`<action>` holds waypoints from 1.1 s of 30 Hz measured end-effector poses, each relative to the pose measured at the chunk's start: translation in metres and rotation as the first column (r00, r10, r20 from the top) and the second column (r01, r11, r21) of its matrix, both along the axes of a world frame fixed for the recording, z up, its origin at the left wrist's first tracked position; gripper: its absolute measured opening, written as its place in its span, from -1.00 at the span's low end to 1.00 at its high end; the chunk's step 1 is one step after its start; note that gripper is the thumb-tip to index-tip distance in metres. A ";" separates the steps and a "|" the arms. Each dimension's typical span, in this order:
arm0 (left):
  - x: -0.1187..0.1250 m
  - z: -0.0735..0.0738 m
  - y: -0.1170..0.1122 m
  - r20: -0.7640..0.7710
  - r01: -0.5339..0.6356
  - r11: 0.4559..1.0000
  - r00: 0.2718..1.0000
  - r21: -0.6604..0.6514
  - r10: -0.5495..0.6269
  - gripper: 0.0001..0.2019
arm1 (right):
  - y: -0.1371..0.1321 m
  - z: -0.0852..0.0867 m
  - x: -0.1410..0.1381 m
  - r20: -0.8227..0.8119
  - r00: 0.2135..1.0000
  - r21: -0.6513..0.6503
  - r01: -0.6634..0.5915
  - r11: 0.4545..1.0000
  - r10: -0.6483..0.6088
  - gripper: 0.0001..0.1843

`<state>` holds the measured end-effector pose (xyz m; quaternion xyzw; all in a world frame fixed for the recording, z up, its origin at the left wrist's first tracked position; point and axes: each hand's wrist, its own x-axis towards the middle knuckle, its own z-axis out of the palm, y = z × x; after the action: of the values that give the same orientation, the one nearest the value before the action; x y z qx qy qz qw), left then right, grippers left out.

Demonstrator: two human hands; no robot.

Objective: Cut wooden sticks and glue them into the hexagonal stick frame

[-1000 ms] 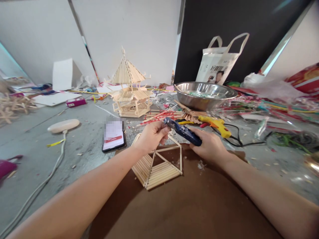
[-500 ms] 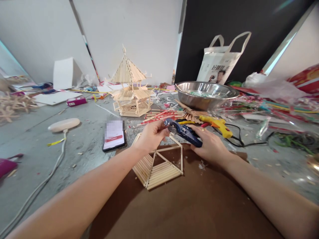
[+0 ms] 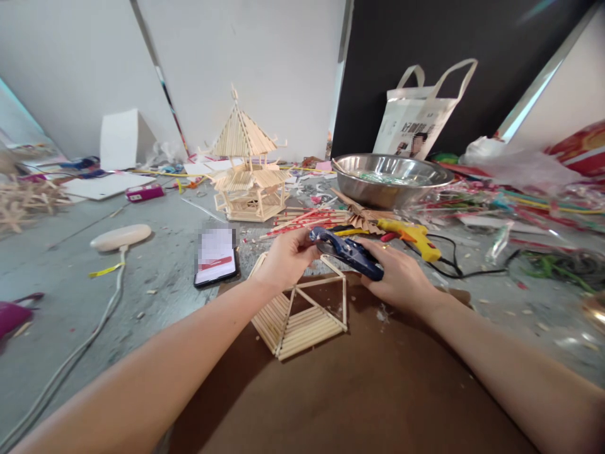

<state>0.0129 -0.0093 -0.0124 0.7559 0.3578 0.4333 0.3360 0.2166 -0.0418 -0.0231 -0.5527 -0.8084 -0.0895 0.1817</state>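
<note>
the blue tool (image 3: 350, 253) is just right of the frame's centre, its long axis slanting from upper left to lower right; the right hand (image 3: 397, 275) has its grip wrapped around the lower end. the left hand (image 3: 287, 260) meets the upper end; whether its grip clamps anything, i cannot tell. below, nearer the left hand, lies the stick panel (image 3: 309, 331).

Head-worn view, facing forward, tilted down

Bag lettering (image 3: 414, 125) blurred; no text readable.
</note>
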 end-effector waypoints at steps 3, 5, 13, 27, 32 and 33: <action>0.000 -0.001 0.000 0.014 0.004 1.000 1.000 0.000 -0.004 -0.93 | 0.000 0.000 0.000 -0.007 1.000 -0.004 -0.022 1.000 0.022 -0.44; 0.000 -0.001 -0.001 0.021 0.011 1.000 1.000 0.002 -0.011 -0.94 | -0.001 0.001 0.000 -0.012 0.999 0.001 -0.031 1.000 0.031 -0.45; 0.000 0.002 -0.003 -0.012 -0.011 0.999 1.000 0.042 0.012 -0.92 | -0.001 0.001 0.000 -0.032 0.999 -0.012 0.002 1.000 -0.003 -0.45; 0.000 0.000 0.001 0.082 0.030 0.989 0.996 -0.147 -0.018 -0.87 | -0.003 0.000 -0.002 0.002 0.989 0.014 0.151 0.988 -0.151 -0.56; -0.002 0.000 0.002 0.085 0.025 0.981 0.996 -0.194 -0.009 -0.82 | 0.003 0.000 0.002 -0.042 0.975 0.027 0.219 0.975 -0.217 -0.47; -0.002 0.000 0.002 0.079 0.031 0.981 0.997 -0.193 -0.015 -0.81 | 0.004 0.000 0.004 -0.039 0.975 0.032 0.218 0.975 -0.217 -0.45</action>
<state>0.0106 -0.0071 -0.0128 0.7063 0.3762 0.4215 0.4266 0.2203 -0.0380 -0.0228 -0.6360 -0.7380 -0.1137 0.1949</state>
